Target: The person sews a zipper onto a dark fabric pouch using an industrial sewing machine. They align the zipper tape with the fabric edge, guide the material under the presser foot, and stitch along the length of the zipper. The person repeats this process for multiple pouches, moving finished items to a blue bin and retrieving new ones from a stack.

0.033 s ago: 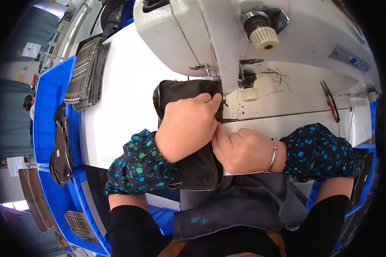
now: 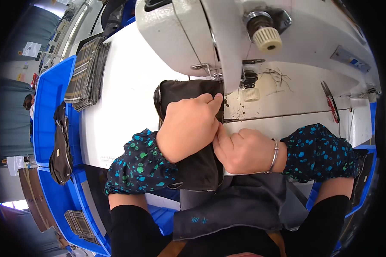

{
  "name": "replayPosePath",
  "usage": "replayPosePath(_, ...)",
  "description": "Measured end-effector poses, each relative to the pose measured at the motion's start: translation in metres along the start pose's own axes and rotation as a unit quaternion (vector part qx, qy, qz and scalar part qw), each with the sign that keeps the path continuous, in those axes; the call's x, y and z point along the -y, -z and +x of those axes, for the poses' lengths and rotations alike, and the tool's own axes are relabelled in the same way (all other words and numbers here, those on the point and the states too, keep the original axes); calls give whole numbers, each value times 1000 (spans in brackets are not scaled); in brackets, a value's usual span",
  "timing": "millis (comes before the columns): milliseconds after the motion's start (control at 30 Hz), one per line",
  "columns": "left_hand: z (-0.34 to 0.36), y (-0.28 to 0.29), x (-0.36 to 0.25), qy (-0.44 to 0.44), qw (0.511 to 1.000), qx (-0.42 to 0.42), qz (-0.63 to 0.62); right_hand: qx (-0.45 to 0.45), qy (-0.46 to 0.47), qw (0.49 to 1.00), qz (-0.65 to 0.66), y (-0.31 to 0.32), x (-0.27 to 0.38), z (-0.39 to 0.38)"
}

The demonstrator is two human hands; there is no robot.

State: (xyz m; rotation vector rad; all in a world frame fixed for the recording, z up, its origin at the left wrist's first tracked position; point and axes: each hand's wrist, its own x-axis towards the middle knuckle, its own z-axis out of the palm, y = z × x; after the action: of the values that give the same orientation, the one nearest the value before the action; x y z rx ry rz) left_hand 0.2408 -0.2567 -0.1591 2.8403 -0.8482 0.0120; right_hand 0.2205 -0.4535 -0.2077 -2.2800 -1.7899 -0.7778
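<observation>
A dark brown fabric pouch piece [image 2: 197,171] with a metal zipper along its left side lies beneath the sewing machine head [image 2: 188,38]. Its right edge runs in line with the presser foot area, which the machine partly hides. My left hand [image 2: 188,124] rests on top of the pouch, fingers bent, fingertips gripping its right edge close to the machine. Just nearer to me, my right hand [image 2: 244,150] pinches that same edge between thumb and forefinger. The two hands touch or nearly touch there. Part of the pouch hangs over the table's front edge.
Red-handled scissors [image 2: 331,103] lie on the white table [image 2: 124,85] at right. Loose threads [image 2: 276,79] are scattered behind the tension knob. Stacked plaid fabric pieces [image 2: 88,73] stand at left beside a blue bin [image 2: 51,115], with a dark pouch piece [image 2: 61,150] draped over it.
</observation>
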Motion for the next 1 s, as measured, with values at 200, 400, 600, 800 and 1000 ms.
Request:
replayPosePath(200, 1, 2, -3, 12, 1000, 17, -6, 8, -26, 1000, -15, 0, 5, -2)
replayPosePath(400, 6, 3, -1, 36, 999, 16, -13, 24, -58, 998, -19, -6, -5, -3)
replayPosePath(600, -10, 8, -8, 1, 1000, -9, -4, 32, -84, 995, -44, 0, 2, -6)
replayPosePath(800, -28, 13, -19, -49, 999, -11, 17, 41, -42, 998, 11, 18, 21, -11)
replayPosePath(1000, -33, 11, -23, -31, 999, -18, -17, -8, -41, 998, 39, 14, 22, -12)
